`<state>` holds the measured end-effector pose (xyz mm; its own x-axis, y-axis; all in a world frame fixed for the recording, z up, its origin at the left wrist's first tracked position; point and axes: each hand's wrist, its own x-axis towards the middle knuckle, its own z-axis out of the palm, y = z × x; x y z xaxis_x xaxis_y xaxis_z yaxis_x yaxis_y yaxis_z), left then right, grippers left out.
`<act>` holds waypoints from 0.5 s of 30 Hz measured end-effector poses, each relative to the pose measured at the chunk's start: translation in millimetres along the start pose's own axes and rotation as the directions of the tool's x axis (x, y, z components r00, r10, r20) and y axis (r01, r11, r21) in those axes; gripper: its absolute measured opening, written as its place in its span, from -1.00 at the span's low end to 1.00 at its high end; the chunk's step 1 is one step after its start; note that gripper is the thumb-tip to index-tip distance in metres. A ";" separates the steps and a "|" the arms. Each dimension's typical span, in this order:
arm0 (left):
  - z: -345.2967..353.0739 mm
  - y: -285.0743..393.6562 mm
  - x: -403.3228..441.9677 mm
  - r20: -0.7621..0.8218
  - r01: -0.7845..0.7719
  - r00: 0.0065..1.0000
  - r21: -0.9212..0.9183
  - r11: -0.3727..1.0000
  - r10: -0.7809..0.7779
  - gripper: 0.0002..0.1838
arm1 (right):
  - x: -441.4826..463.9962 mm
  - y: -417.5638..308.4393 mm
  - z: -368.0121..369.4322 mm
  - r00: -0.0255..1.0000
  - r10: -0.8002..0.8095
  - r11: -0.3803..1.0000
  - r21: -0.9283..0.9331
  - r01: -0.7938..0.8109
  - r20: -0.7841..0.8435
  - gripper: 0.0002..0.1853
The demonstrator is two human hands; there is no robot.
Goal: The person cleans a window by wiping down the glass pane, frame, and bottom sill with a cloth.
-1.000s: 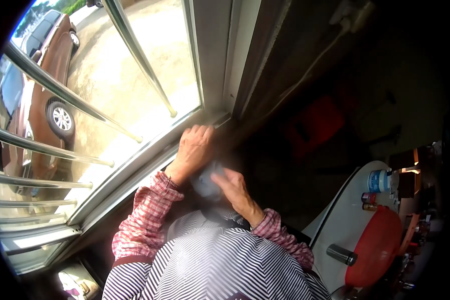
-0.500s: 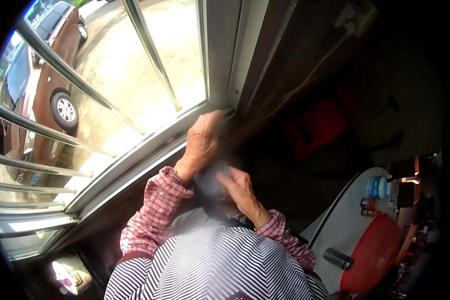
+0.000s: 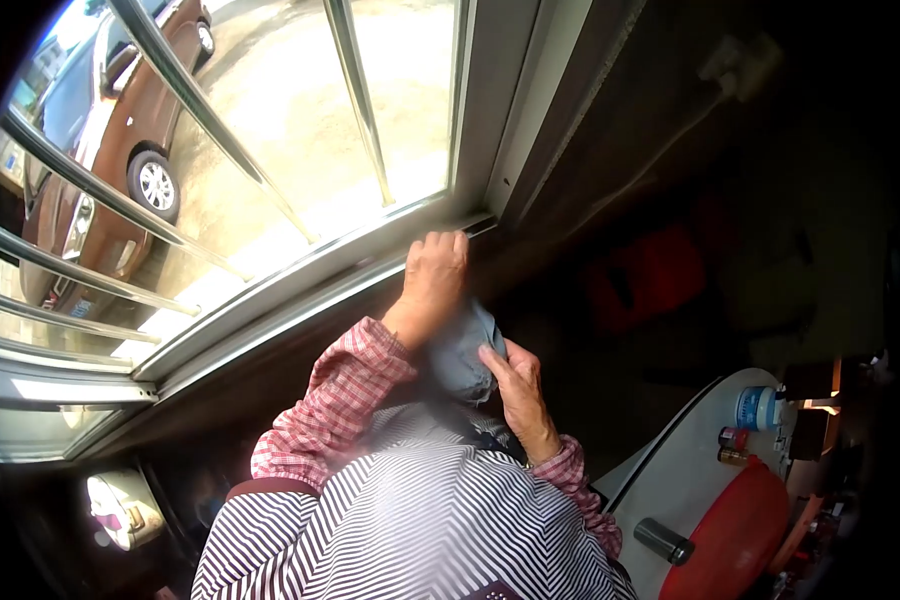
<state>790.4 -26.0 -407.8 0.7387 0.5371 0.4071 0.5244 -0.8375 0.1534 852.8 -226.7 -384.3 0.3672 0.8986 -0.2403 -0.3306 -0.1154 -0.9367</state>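
My right hand grips the edge of a bluish-grey cloth, thumb laid on top of it. The cloth hangs bunched in front of my chest and partly falls in shadow. Just above and to the left of it, my left hand is raised near the window sill with its fingers curled closed. Whatever those fingers pinch, if anything, is hidden or too small to make out. Red checked sleeves cover both forearms, and a striped garment covers my front.
On the left is a window with metal bars and a pale sill; a brown car stands outside. To the right, a table bears a red object, a dark cylinder and a blue-labelled container. A red object sits in shadow.
The view has shifted, so the window and car appear further right. The cloth shows more plainly between my hands, and my left hand stays closed.
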 end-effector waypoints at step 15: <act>-67.4 13.3 -110.5 -0.032 0.206 0.961 -0.577 0.790 -0.275 -0.60 | -7.4 2.3 -20.8 0.995 0.058 0.972 -0.224 -0.075 -0.082 -0.66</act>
<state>687.2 -103.3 -390.1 0.5520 0.7431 0.3783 0.3227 -0.6087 0.7248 867.4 -242.5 -390.0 0.4172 0.8526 -0.3146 -0.1544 -0.2747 -0.9491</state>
